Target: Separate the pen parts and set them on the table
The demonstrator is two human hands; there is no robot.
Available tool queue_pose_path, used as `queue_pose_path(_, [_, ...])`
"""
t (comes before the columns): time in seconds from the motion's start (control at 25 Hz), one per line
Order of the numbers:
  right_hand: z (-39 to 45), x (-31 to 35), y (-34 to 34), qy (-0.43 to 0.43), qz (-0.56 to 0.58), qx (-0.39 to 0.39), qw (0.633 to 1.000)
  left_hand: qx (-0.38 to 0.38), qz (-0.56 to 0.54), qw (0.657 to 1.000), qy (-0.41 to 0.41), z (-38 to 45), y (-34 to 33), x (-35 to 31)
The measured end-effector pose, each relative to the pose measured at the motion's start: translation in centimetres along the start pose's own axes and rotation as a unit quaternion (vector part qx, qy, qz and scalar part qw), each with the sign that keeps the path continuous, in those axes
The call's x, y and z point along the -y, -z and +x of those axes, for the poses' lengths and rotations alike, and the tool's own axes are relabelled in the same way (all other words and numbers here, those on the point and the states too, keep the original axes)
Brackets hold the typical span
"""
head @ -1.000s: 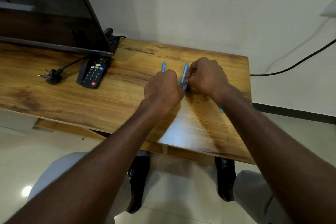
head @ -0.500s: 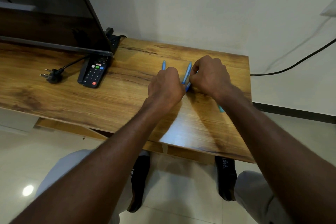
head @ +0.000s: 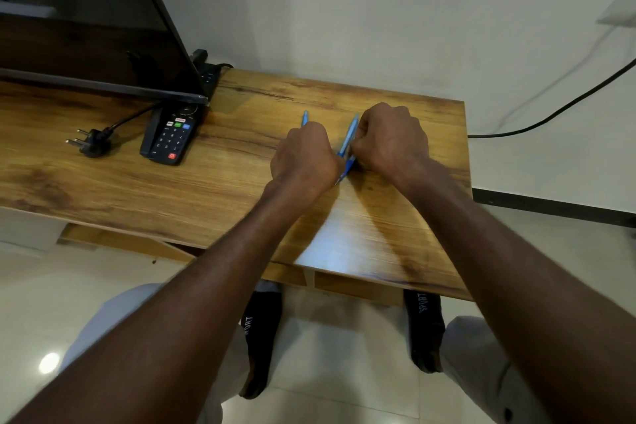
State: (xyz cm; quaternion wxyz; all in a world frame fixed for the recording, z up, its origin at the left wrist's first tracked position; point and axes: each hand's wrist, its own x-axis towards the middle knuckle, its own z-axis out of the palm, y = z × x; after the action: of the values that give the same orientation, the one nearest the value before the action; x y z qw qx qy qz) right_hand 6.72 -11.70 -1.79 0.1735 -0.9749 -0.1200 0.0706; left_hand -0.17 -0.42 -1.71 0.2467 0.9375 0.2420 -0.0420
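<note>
While the television (head: 86,27) is looming over the far left and leaning its dark screen above the wood, you are working at the right end of the tabletop (head: 223,189), where the bare surface is giving both forearms room to lie flat and steady. Just below the screen's edge the remote (head: 170,136) is resting face up, and beside it the loose plug (head: 91,144) is lying with its pins pointing away from the wall.

Your left hand (head: 304,157) is curling into a fist over one blue pen (head: 305,118), whose tip is poking out beyond the knuckles; that grip is pressed together around the barrel. Your right hand (head: 390,139) is curling too, its grip pinching the second blue pen (head: 348,143), which is slanting down between the two fists, with its lower end nearly touching the tabletop. The hands are sitting almost knuckle to knuckle, probably so that each can brace the other while the fingers are handling such thin barrels. How the fingertips are lying underneath is hidden from this view.
</note>
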Motion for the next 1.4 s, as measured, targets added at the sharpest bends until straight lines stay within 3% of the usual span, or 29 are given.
queue_pose_path(0.2, [0.0,0.2,0.2,-0.001,-0.001,-0.033,0.999,0.065,-0.177,0.979,0.072,0.8,1.3,0.3])
queue_pose_path(0.4, [-0.1,0.9,1.3,-0.061,0.178,-0.019,0.982,0.099,-0.312,0.943,0.063,0.2,3.1,0.9])
queue_pose_path(0.48, [-0.3,1.2,1.8,-0.084,0.304,0.012,0.949,0.112,-0.321,0.94,0.022,0.0,3.8,1.4])
queue_pose_path(0.64, [-0.3,1.2,3.1,-0.139,0.511,0.1,0.843,0.114,-0.308,0.944,-0.037,-0.4,5.2,2.6])
queue_pose_path(0.76, [-0.9,0.8,3.5,-0.126,0.533,0.127,0.827,0.08,-0.301,0.949,-0.06,-0.3,6.0,3.0])
queue_pose_path(0.92, [-2.9,0.5,4.3,-0.094,0.535,0.146,0.827,0.117,-0.299,0.94,-0.112,-1.3,6.7,2.3])
queue_pose_path(1.2, [-6.9,-0.7,5.5,-0.123,0.609,0.008,0.784,0.112,-0.275,0.944,-0.147,-3.0,7.4,2.9])
queue_pose_path(1.4, [-11.8,-1.0,5.3,-0.097,0.583,-0.018,0.807,0.115,-0.274,0.941,-0.16,-6.9,6.8,3.9])
